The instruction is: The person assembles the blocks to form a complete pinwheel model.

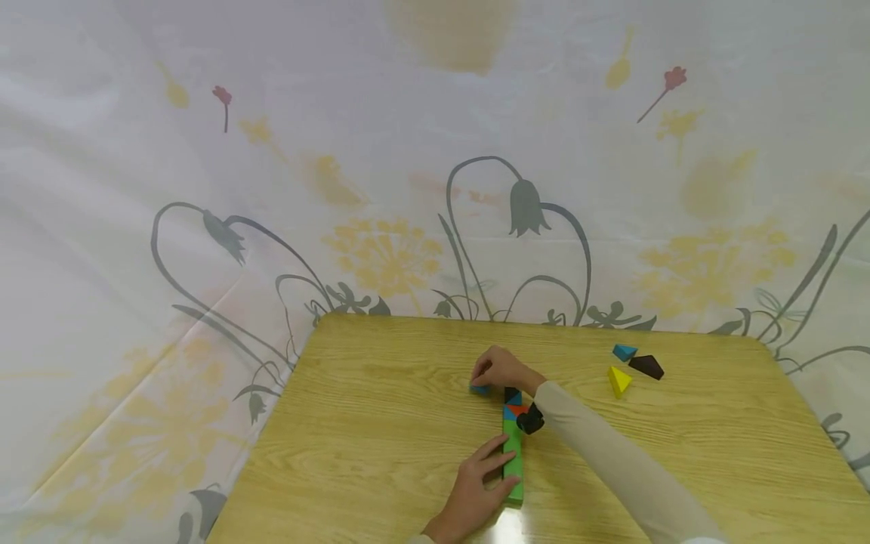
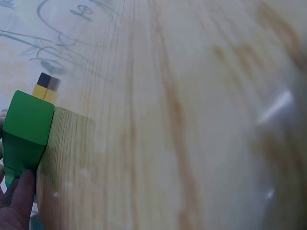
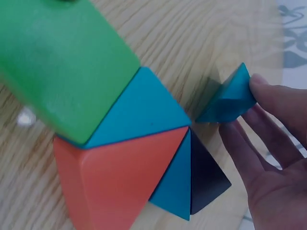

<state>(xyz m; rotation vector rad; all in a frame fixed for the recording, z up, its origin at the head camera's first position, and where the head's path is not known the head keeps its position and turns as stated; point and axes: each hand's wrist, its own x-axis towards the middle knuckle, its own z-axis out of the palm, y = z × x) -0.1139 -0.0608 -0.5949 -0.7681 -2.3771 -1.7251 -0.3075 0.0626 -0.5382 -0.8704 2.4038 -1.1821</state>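
Head view has my left hand (image 1: 472,487) nearest to me, its fingers reaching loosely over a green block (image 1: 514,465), touching it rather than curling round it. Beyond those fingertips, the green block meets a blue triangle (image 3: 136,112), and against that lies an orange-red piece (image 3: 115,182); next come a narrow blue piece (image 3: 175,184) and a dark triangle (image 3: 206,177), each touching its neighbour along one row on the wood-grained table (image 1: 381,438). Farther out than my left hand, my right hand (image 1: 503,368) is closed in a pinch, thumb on one side and fingers on the other, on a small blue wedge (image 3: 230,98). I have that wedge just to the left of the row's far end; whether its underside meets the tabletop I cannot tell. Well off to the right of my pinch lie three loose pieces: a yellow piece (image 1: 619,381) closest to me, a dark brown piece (image 1: 647,367) behind it, and a far blue piece (image 1: 624,353) right beside the brown. Past the table's far edge hangs a pale backdrop (image 1: 381,136) printed with grey bell flowers and yellow blooms.
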